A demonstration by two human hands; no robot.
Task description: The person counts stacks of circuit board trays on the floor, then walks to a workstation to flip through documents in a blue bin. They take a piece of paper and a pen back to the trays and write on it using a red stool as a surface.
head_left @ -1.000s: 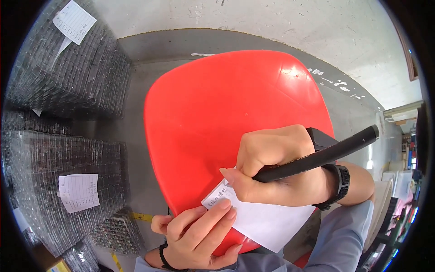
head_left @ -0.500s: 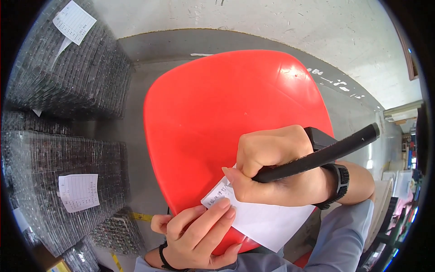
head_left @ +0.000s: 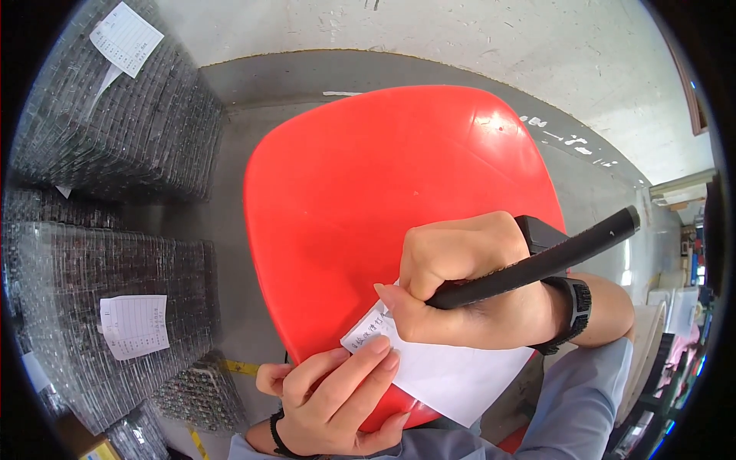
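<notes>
A thick black marker pen [head_left: 537, 261] is gripped in my right hand [head_left: 468, 287], its tip hidden behind the fingers. Beneath that hand lies a white sheet of paper [head_left: 452, 376] with a line of dark handwriting along its upper left edge. The sheet rests on the near part of a red plastic seat [head_left: 399, 184]. My left hand [head_left: 337, 395] has its fingers stretched out, fingertips pressing on the paper's left edge below the writing. A black watch [head_left: 571, 310] is on my right wrist, and a dark band circles the left one.
Tall stacks of clear plastic trays [head_left: 115, 268] stand on the left, with white paper slips [head_left: 134, 326] on them. Beyond the seat, a white and grey wall [head_left: 429, 31] curves round. At the far right are shelves with assorted items [head_left: 690, 307].
The pen's rear end has tipped very slightly, and one more bit of writing shows by my right fingers. My left hand stays in place.
</notes>
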